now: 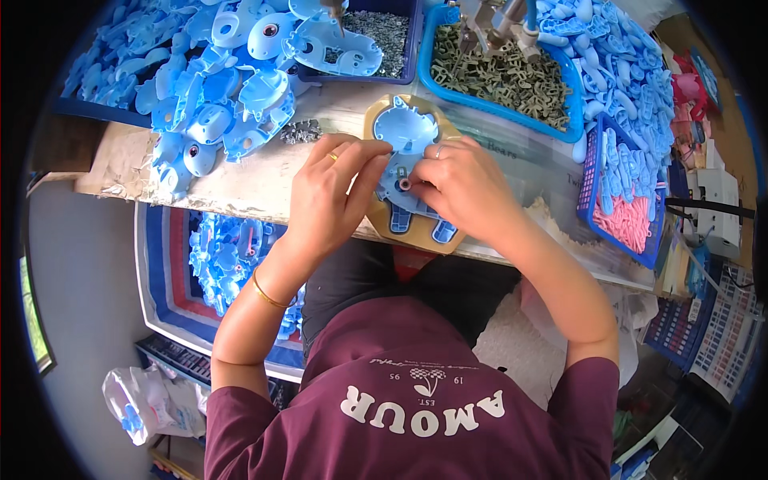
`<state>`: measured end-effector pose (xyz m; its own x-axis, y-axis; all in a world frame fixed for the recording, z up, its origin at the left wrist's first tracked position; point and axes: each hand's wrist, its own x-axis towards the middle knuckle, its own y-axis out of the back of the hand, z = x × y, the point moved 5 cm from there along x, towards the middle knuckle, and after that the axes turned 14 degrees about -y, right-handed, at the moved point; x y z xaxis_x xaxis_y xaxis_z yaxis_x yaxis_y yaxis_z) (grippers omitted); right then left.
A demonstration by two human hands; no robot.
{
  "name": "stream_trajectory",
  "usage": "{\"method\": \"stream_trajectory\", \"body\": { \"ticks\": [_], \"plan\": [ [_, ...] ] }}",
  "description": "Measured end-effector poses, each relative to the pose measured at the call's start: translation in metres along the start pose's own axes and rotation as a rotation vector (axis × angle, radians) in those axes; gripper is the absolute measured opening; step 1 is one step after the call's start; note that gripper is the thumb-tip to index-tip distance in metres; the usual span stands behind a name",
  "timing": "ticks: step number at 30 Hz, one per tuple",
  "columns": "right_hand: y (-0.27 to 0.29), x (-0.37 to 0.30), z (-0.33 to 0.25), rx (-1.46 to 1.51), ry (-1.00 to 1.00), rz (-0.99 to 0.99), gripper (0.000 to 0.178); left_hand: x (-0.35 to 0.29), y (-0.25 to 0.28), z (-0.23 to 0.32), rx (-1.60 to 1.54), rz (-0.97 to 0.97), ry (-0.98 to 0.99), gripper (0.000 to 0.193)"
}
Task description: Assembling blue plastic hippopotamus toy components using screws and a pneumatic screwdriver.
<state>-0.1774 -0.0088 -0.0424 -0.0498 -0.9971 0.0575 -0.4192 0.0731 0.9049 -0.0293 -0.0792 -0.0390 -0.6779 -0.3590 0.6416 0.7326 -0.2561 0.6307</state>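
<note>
Head view: the light-blue shell [406, 142] lies between the two grips on a tan fixture [412, 236], its long axis pointing away from the body. The right grip [472, 188] is nearer its small pinkish ring [404, 185], just leftward; the left grip [330, 188] has fingertips at the shell's left edge. Whether either is grasping, I cannot tell.

Brightly lit worktop [254, 186], window [34, 316] glowing far left, shade beneath the worktop, fisheye-bent edges, black corners

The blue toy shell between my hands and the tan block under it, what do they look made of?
Toy shell: most likely hard plastic, semi-gloss, judging by soft highlights and thin moulded edges. Block: perhaps painted wood or resin; its smooth tan face leaves that open.
</note>
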Motion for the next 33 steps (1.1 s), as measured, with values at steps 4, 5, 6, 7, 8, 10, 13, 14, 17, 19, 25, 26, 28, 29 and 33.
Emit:
{"method": "stream_trajectory", "body": {
  "ticks": [4, 5, 6, 7, 8, 10, 13, 14, 17, 19, 25, 26, 28, 29, 33],
  "plan": [
    [-0.004, 0.010, 0.000, -0.063, 0.021, -0.094, 0.004, 0.000, -0.002, 0.005, -0.023, -0.092, -0.128, 0.015],
    [-0.005, 0.011, 0.000, -0.062, 0.016, -0.091, 0.004, -0.001, -0.001, 0.006, -0.025, -0.095, -0.132, 0.015],
    [-0.009, 0.013, 0.001, -0.040, -0.022, -0.116, 0.003, -0.004, -0.004, 0.011, 0.005, -0.213, -0.200, 0.019],
    [-0.011, 0.014, 0.003, -0.017, -0.062, -0.140, 0.003, -0.007, -0.009, 0.015, 0.036, -0.329, -0.267, 0.024],
    [-0.010, 0.014, 0.003, -0.017, -0.064, -0.137, 0.003, -0.009, -0.011, 0.014, 0.035, -0.330, -0.271, 0.024],
    [-0.008, 0.013, 0.000, -0.039, -0.103, -0.164, 0.003, -0.017, -0.016, 0.014, 0.072, -0.396, -0.324, 0.031],
    [-0.003, 0.014, -0.004, -0.035, -0.116, -0.158, 0.004, -0.020, -0.017, 0.013, 0.179, -0.435, -0.310, 0.025],
    [-0.006, 0.012, -0.001, -0.034, -0.118, -0.160, 0.004, -0.022, -0.019, 0.014, 0.176, -0.437, -0.309, 0.025],
    [-0.007, 0.010, 0.006, -0.003, -0.066, -0.105, 0.005, -0.023, -0.024, 0.016, 0.182, -0.403, -0.266, 0.023],
    [-0.004, 0.008, 0.007, 0.013, -0.104, -0.101, 0.006, -0.023, -0.024, 0.019, 0.183, -0.358, -0.218, 0.020],
    [-0.005, 0.015, 0.006, -0.065, -0.095, -0.207, 0.008, -0.019, -0.026, 0.023, 0.252, -0.349, -0.187, 0.018],
    [-0.005, 0.014, 0.008, -0.064, -0.098, -0.206, 0.008, -0.019, -0.027, 0.023, 0.251, -0.351, -0.189, 0.018],
    [-0.004, 0.010, 0.009, -0.069, -0.027, -0.123, 0.008, -0.020, -0.028, 0.021, 0.225, -0.354, -0.195, 0.018],
    [-0.006, 0.004, 0.011, -0.070, -0.028, -0.123, 0.008, -0.020, -0.028, 0.021, 0.224, -0.353, -0.196, 0.018],
    [0.013, -0.031, 0.020, 0.064, -0.144, 0.082, 0.009, -0.025, -0.029, 0.022, 0.187, -0.361, -0.176, 0.022]
  ]
}}
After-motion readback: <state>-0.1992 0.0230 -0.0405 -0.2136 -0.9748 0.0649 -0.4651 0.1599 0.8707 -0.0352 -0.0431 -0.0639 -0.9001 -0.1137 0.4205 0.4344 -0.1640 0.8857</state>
